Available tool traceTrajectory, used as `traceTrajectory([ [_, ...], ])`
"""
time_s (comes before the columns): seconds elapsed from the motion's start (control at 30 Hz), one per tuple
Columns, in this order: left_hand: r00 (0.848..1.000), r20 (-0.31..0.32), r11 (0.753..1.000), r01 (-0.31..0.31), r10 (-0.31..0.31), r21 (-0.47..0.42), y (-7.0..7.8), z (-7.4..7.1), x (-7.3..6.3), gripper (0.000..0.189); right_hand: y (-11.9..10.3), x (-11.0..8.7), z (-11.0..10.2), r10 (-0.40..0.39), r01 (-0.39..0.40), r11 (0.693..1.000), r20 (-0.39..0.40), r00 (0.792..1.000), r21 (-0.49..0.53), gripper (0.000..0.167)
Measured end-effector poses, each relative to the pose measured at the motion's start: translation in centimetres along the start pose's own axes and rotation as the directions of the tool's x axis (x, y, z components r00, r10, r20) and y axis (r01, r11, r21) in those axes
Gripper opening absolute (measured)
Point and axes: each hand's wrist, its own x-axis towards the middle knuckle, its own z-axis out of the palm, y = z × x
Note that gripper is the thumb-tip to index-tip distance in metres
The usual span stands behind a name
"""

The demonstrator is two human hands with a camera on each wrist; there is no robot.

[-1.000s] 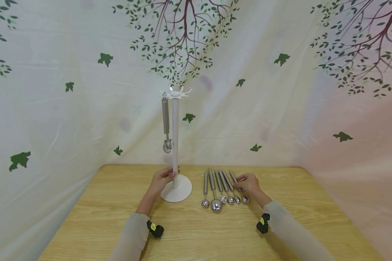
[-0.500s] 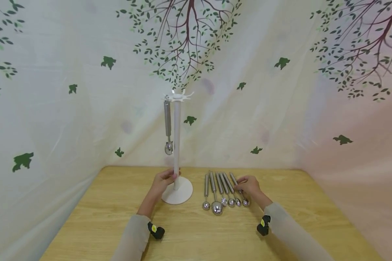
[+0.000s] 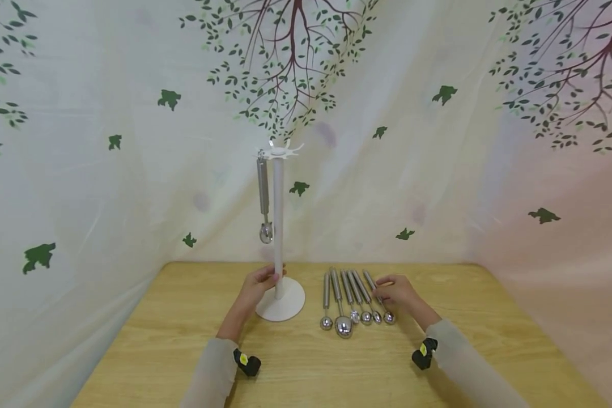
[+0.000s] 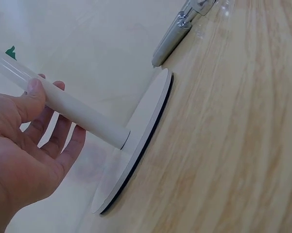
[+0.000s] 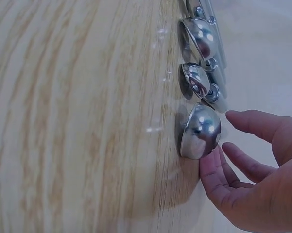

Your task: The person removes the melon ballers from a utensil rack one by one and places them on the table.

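In the head view a white utensil stand (image 3: pixel 278 226) rises from a round base, with hooks at its top. A steel scoop (image 3: pixel 263 187) hangs from the left side of the hooks. My left hand (image 3: pixel 255 292) grips the lower post, its thumb and fingers around it, as the left wrist view also shows. On the table, several steel-handled scoops lie side by side, including one with a large bowl (image 3: pixel 343 326). My right hand (image 3: pixel 399 292) has its fingers loosely bent at the handle of the rightmost scoop (image 5: pixel 201 131); thumb and forefinger stand apart, and the bowl hides part of the handle.
The wooden table (image 3: pixel 296 374) has its far edge close behind the stand and scoops. A pale cloth (image 3: pixel 336 209) printed with branches and leaves hangs behind and at both sides.
Everything shifts slightly right and down in the head view. My left hand stays on the post, and my right hand stays beside the rightmost scoop, drawn a touch to the right.
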Motion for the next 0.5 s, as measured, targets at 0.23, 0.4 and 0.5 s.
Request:
traceTrajectory([
  [0.23,0.996,0.080,0.999,-0.036,0.035,0.010,0.21,-0.03,0.10,0.040,0.09,0.03,-0.16,0.033,-0.033,0.999,0.003,0.999,-0.022,0.043],
  [0.4,0.998,0.048,0.999,-0.038,0.038,0.016,0.33,0.08,0.15,0.037,0.10,0.20,-0.03,0.048,-0.048,0.999,-0.008,0.999,-0.019,0.043],
  [0.5,0.999,0.020,0.999,-0.028,0.027,0.021,0.29,0.12,0.21,0.035,-0.01,0.21,0.04,0.053,-0.053,0.998,-0.006,0.999,-0.018,0.043],
])
